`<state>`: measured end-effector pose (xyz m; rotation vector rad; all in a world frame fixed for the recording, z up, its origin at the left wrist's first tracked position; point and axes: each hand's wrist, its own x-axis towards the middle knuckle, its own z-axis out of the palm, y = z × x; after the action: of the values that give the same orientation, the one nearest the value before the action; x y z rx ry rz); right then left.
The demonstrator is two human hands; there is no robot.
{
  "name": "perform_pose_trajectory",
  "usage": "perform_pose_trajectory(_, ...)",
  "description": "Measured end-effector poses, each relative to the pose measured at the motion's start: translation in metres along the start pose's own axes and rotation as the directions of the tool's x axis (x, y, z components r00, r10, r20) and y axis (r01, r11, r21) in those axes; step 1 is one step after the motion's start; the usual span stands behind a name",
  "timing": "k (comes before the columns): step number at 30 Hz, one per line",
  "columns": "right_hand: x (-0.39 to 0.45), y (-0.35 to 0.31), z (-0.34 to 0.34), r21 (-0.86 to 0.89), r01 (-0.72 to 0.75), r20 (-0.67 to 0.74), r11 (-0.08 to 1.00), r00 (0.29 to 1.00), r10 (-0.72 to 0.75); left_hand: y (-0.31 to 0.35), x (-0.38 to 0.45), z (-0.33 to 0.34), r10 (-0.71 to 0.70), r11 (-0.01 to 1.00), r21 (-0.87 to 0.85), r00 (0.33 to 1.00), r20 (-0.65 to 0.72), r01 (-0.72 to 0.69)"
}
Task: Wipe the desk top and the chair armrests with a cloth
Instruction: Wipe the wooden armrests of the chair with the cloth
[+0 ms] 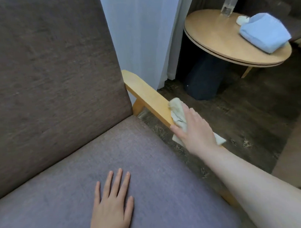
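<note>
A pale cream cloth [177, 114] lies over the chair's right wooden armrest [147, 93]. My right hand [195, 130] presses down on the cloth about midway along the armrest, fingers wrapped over it, and the cloth's ends stick out ahead of and behind the hand. My left hand [111, 210] rests flat and open on the grey seat cushion [150, 168], holding nothing. The armrest's front part is hidden under my right forearm.
The chair's brown backrest [47, 68] fills the left. A round wooden side table [218, 40] stands at the upper right with a folded blue towel [264, 32], a clear bottle [231, 1] and a small white wad. A white curtain [148, 32] hangs behind the armrest.
</note>
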<state>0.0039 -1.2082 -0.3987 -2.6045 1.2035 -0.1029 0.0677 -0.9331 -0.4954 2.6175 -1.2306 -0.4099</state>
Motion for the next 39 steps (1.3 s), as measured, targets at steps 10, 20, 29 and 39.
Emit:
perform_pose_trajectory(10, -0.002, -0.002, -0.002, -0.047, 0.480, 0.119, 0.876, 0.873, -0.472, 0.000, 0.002, 0.003, 0.015, 0.999, 0.039, 1.000, -0.002, -0.015)
perform_pose_trajectory(20, -0.141, 0.098, -0.032, -0.060, 0.206, 0.155, 0.977, 0.969, -0.195, 0.006, 0.003, -0.005, -0.024, 1.000, 0.011, 0.999, 0.027, 0.024)
perform_pose_trajectory(29, 0.043, -0.040, 0.013, -0.113, 0.212, 0.134, 0.971, 0.971, -0.196, 0.004, 0.004, -0.001, -0.028, 0.999, 0.046, 0.999, 0.030, 0.026)
perform_pose_trajectory(39, -0.080, 0.062, -0.022, -0.056, 0.303, 0.117, 0.951, 0.948, -0.295, 0.006, 0.004, -0.001, -0.024, 0.999, 0.042, 1.000, 0.014, 0.023)
